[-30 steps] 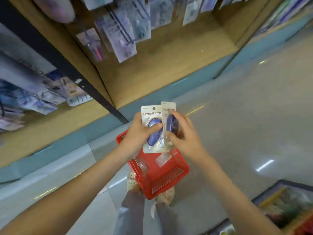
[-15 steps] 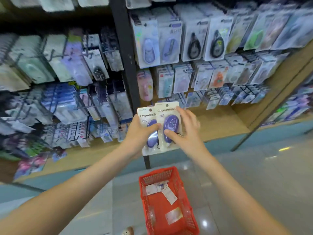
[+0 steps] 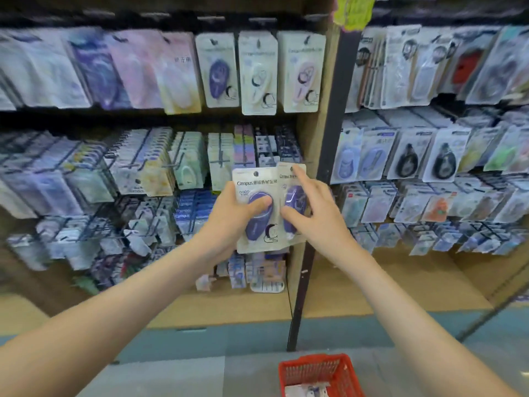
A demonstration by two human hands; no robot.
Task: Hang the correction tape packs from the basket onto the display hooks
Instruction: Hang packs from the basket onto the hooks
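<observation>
Two white correction tape packs with purple dispensers are held up in front of the display. My left hand [image 3: 232,213] grips the left pack [image 3: 254,184], thumb pressed on its blister. My right hand [image 3: 312,207] pinches the right pack [image 3: 289,179], which overlaps behind the left one, with the index finger stretched up near its hang hole. Matching purple, white and pink packs [image 3: 217,70] hang on hooks in the top row. The red basket [image 3: 320,365] stands on the floor below, with a few packs [image 3: 307,391] lying in it.
Hooks full of stationery packs cover the shelving on both sides of a dark upright post [image 3: 329,156]. Bare hook tips [image 3: 220,160] stick out just above the held packs. A wooden base shelf [image 3: 229,308] runs below; the floor is pale.
My view swung up from the basket and floor to the display. Both hands rose with the two packs, and my right index finger has stretched up toward the pack's top.
</observation>
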